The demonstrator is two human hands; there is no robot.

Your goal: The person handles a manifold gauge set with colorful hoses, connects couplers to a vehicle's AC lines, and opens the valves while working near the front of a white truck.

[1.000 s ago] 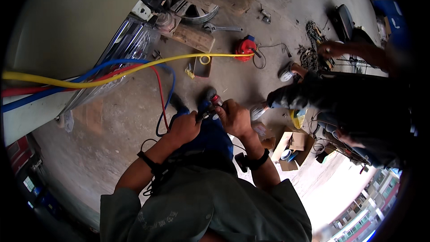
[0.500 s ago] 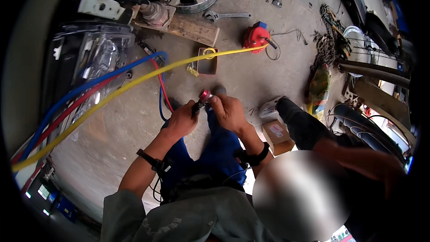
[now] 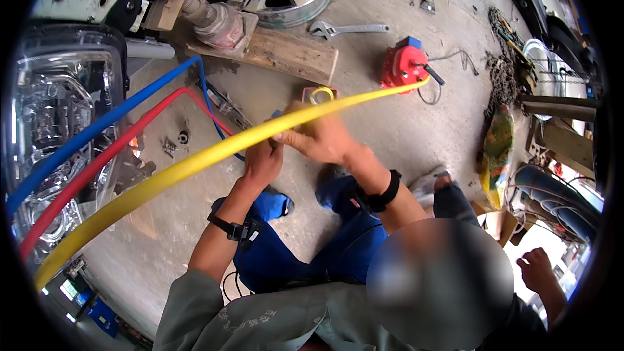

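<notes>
Two forearms reach forward from the body, angled inward, hands close together. Left hand (image 3: 263,162) looks curled; right hand (image 3: 325,142) is motion-blurred, thumb pointing at the left. Can't tell what either grips: yellow hose (image 3: 195,165) crosses in front of both, running from lower left up to the red unit (image 3: 404,66) on the floor (image 3: 403,133).

Grey concrete floor (image 3: 383,130), stained; glaring light (image 3: 549,237) at lower right, small bright panes (image 3: 68,290) at dark lower left.
</notes>
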